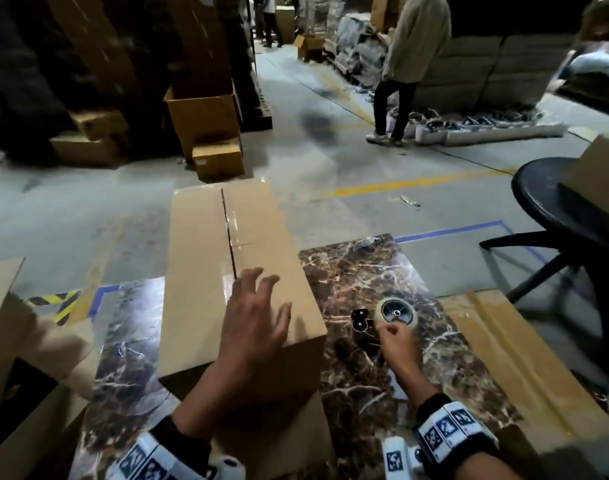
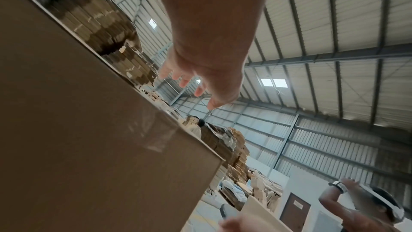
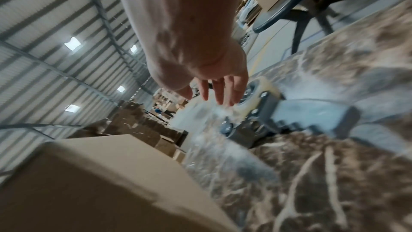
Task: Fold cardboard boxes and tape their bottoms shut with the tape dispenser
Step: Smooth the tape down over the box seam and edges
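A folded cardboard box [image 1: 209, 258] lies lengthwise on the marble-patterned table [image 1: 358, 271], with clear tape [image 1: 234, 233] shining along its top seam. My left hand [image 1: 261, 303] is spread over the box's near right top, fingers straight; in the left wrist view this hand [image 2: 191, 87] hovers just above the box [image 2: 89, 130]. The tape dispenser [image 1: 382, 318] lies on its side to the right of the box. My right hand [image 1: 391, 337] is at the dispenser's roll, holding nothing. In the right wrist view the right hand's [image 3: 214, 94] fingers are straight, right beside the dispenser [image 3: 289, 112].
Flattened cardboard [image 1: 504, 358] covers the table's right side, and more cardboard [image 1: 19, 341] stands at the left. A black stool [image 1: 566, 220] carrying a box is at the right. A person [image 1: 410, 64] stands on the floor beyond, among stacked boxes [image 1: 202, 123].
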Motion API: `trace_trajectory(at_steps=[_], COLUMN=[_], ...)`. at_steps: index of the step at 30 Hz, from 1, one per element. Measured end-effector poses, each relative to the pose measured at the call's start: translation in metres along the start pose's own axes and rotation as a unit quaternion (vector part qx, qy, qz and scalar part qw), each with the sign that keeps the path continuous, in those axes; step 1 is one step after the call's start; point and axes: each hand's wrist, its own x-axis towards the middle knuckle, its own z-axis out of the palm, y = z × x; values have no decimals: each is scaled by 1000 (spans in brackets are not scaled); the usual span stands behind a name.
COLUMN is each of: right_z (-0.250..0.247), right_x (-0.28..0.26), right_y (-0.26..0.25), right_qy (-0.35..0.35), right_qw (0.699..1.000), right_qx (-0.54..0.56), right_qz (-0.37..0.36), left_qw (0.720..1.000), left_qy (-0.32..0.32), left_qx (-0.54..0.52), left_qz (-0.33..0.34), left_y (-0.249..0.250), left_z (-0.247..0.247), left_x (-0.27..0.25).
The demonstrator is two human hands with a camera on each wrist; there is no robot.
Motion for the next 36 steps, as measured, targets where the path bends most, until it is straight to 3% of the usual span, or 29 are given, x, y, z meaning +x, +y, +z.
trace_trajectory(at_steps=[3,6,10,12,15,18,20,22,26,29,33,36], right_z=[-11,-13,-4,-7,-11,-10,-13,-14,-13,-15,-34,-56], right_x=[11,25,49,48,53,66,71,72,66,67,68,62], right_y=[39,75,114,111,103,104,101,97,84,72,50,19], right_qy=[-49,-97,-172,-181,-262,-361,-385,-405,-418,-420,-490,-492], right_qw=[993,984,973,963,909,823,775,748,746,772,797,824], right_qx=[-99,-128,-55,52,192,291,333,349,343,307,209,182], right_qz=[41,78,146,191,261,328,374,392,388,365,285,213], left_qw=[998,988,986,986,985,984,984,984,983,983,984,988], left_qy=[-35,-77,-66,-52,-49,-49,-39,-29,-23,-18,-23,-24], left_qx=[34,103,136,134,138,141,146,145,144,135,128,85], left_qz=[-36,-85,-77,-78,-86,-97,-98,-98,-111,-120,-118,-123], left_y=[16,22,23,22,21,20,22,24,26,30,33,27], left_z=[28,56,67,67,71,71,71,71,70,69,67,69], left_x=[19,14,2,2,4,2,0,0,3,4,3,5])
